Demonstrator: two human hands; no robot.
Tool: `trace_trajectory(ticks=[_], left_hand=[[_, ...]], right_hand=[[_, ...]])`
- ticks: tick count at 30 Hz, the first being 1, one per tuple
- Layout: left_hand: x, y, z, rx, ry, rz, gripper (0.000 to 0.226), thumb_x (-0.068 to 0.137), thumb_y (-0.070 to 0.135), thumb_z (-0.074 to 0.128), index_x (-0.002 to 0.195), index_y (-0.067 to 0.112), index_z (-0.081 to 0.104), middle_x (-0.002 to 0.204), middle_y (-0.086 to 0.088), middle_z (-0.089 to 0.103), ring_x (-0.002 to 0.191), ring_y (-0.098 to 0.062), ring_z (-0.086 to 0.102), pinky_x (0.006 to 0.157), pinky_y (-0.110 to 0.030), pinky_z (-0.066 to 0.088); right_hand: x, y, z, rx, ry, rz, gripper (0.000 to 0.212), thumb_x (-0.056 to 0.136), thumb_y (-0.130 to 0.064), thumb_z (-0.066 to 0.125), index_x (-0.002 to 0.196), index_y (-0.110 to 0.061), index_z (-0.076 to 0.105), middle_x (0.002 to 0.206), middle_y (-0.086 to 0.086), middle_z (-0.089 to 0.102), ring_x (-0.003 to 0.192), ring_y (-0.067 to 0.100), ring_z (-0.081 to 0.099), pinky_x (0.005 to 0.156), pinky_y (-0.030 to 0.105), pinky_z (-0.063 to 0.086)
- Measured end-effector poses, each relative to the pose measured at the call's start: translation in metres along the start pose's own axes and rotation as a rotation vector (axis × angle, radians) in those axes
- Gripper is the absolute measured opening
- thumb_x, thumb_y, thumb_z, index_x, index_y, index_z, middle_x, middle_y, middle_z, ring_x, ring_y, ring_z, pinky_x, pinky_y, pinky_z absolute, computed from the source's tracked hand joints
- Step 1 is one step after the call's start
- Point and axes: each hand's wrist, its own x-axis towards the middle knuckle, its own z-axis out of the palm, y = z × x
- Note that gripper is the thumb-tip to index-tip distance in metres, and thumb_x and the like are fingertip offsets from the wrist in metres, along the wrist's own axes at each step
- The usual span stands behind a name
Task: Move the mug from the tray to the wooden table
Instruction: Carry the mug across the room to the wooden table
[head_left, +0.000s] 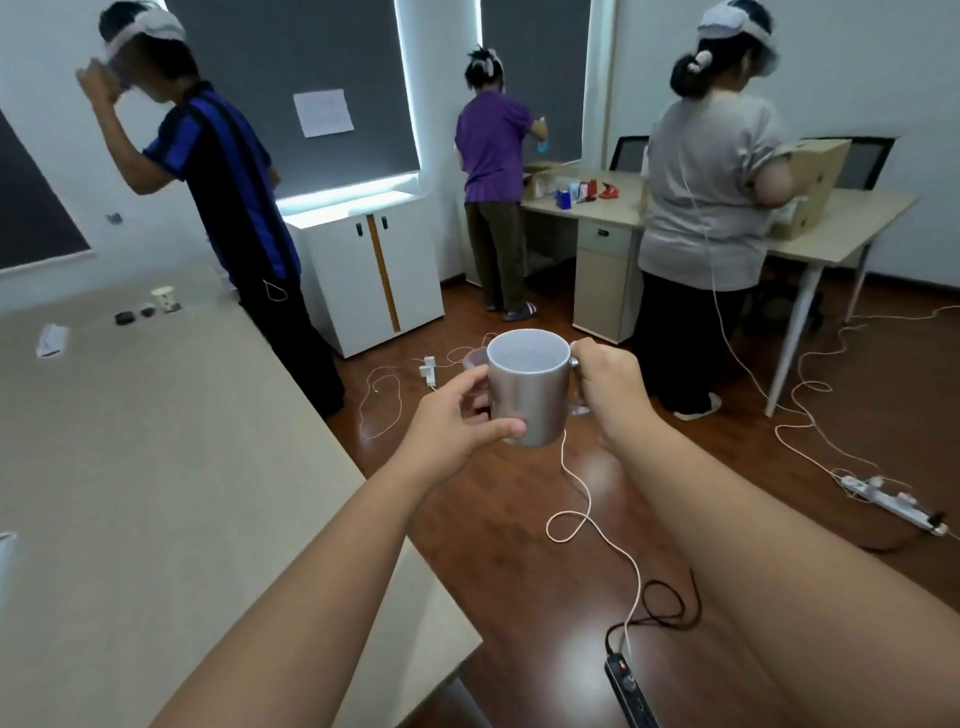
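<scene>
Head view: the silver mug (529, 387) is upright in mid-air above the wooden floor (519, 493), just off the right edge of the pale surface (156, 441); the left hand (457, 423) has its fingers clamped on the mug's side; the right hand (608, 387) has its fingers closed on the handle; no tray is visible.

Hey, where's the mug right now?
In the head view the mug is mid-frame, held upright in the air between the left hand and right hand, over the floor just right of the table.
</scene>
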Motion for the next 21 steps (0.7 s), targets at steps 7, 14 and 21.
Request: trace_trajectory(ticks=[7,14,21], left_hand=[[0.078,-0.018,0.012,-0.040,-0.020,-0.040,0.066,0.068,0.008,0.088,0.125,0.027,0.060,0.110,0.016,0.066,0.104,0.002,0.063,0.097,-0.021,0.050],[0.154,-0.040,0.042,-0.063,0.020,-0.036,0.064,0.069,0.002,0.086,0.120,0.027,0.059,0.113,0.007,0.065,0.094,0.007,0.066,0.079,-0.008,0.052],[0.239,-0.051,0.072,-0.036,0.204,-0.086,0.065,0.068,0.002,0.087,0.123,0.024,0.058,0.104,0.019,0.064,0.087,0.018,0.065,0.076,-0.003,0.049]], right_hand=[[0.080,0.010,0.000,0.003,0.030,0.027,0.017,0.064,-0.023,0.050,0.049,-0.017,0.044,0.060,0.010,0.030,0.057,0.023,0.029,0.047,0.027,0.028],[0.172,0.023,-0.011,-0.026,-0.040,-0.007,0.021,0.066,-0.022,0.051,0.047,-0.019,0.041,0.058,0.009,0.027,0.057,0.023,0.025,0.049,0.034,0.022],[0.280,0.018,-0.013,-0.045,-0.196,0.019,0.027,0.074,-0.017,0.050,0.049,-0.014,0.042,0.041,-0.001,0.038,0.045,0.019,0.035,0.048,0.029,0.027]])
